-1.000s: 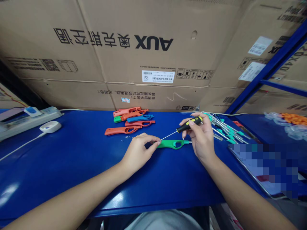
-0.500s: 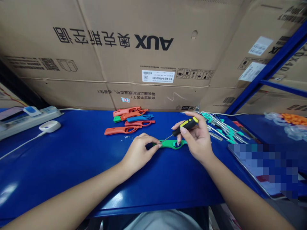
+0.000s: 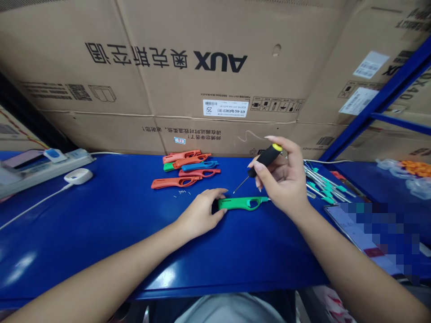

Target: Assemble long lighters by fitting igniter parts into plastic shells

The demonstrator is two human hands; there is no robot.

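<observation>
A green long-nosed lighter [image 3: 237,203] lies flat on the blue table, its trigger opening and metal rod towards the right. My left hand [image 3: 198,213] rests at the lighter's left end, thumb and fingers apart on either side of it; I cannot tell if they touch it. In my right hand [image 3: 286,184] is a black and yellow screwdriver [image 3: 266,160]. Its shaft slants down to the left, and the tip hovers just above the lighter's far side. Several tiny screws [image 3: 182,192] lie beyond my left hand.
Red, orange and blue lighter shells [image 3: 177,181] lie behind the screws. Metal rods with teal parts [image 3: 325,186] are piled at the right, near a tablet-like device [image 3: 350,233]. A power strip [image 3: 72,160] and white charger [image 3: 78,176] sit left. A cardboard box [image 3: 151,98] stands behind.
The screwdriver has lifted off the lighter's left end, with my right hand moving up and right. My left thumb and fingers have spread from a pinch there.
</observation>
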